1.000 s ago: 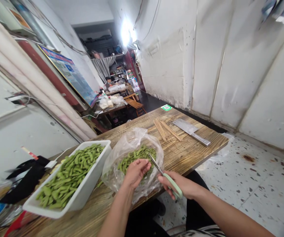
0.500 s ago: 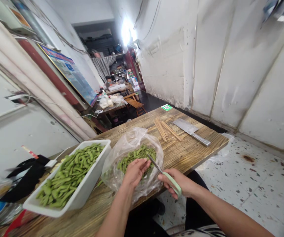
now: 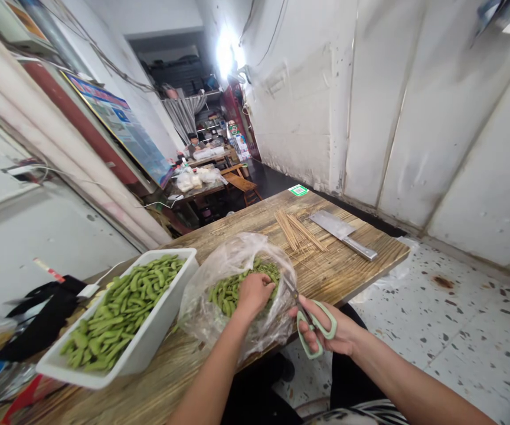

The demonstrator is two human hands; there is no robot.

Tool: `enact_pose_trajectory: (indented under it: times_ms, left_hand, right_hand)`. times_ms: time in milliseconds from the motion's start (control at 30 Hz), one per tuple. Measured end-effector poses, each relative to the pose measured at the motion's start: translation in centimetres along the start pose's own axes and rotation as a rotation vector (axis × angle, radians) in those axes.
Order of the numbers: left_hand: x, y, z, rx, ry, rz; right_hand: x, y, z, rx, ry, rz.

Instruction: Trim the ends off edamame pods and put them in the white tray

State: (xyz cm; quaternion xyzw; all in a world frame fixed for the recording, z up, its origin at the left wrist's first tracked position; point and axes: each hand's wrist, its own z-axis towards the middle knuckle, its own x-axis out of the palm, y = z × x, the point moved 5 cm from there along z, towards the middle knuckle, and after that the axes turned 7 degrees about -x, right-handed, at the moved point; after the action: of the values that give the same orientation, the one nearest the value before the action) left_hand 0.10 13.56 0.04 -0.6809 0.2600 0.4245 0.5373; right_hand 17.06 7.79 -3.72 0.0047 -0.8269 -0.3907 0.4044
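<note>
My left hand (image 3: 254, 293) reaches into a clear plastic bag (image 3: 219, 268) of green edamame pods (image 3: 228, 289), its fingers curled down among the pods. What they grip is hidden. My right hand (image 3: 330, 330) holds pale green-handled scissors (image 3: 310, 321) just right of the bag, the handles spread and the blades pointing toward the bag's mouth. A white rectangular tub (image 3: 149, 348) heaped with edamame pods sits to the left on the wooden table (image 3: 334, 271).
A bundle of bamboo skewers (image 3: 297, 231) and a steel cleaver (image 3: 341, 233) lie at the table's far right. Black cloth (image 3: 42, 316) and a cable rest at the left edge. Speckled floor lies to the right; a person sits at a distant table.
My left hand has pushed deeper into the bag and curled over the pods. My right hand has turned the scissors and spread the handles, drawing back slightly from the bag.
</note>
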Motion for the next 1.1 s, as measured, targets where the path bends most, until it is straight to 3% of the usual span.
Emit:
enact_pose_trajectory:
  times_ms: [167,400,633,833,1100]
  left_hand:
    - [0.8,-1.4,1.1,0.012,-0.142,-0.016]
    - [0.5,-0.3,2.1,0.081,0.008,-0.214]
    - [-1.2,2.0,0.8,-0.042,0.068,-0.48]
    - [-1.6,1.7,-0.6,-0.057,0.106,-0.548]
    - [-2.1,0.9,-1.4,-0.062,0.101,-0.516]
  right_hand:
    - [0.1,0.1,-0.3,-0.043,0.006,-0.023]
    - [0.0,0.3,-0.8,-0.143,0.05,-0.154]
    - [0.8,0.3,-0.1,-0.156,0.083,-0.294]
    - [1.5,0.5,0.7,-0.199,0.136,-0.488]
    - [1.3,1.3,0.8,-0.262,0.085,-0.611]
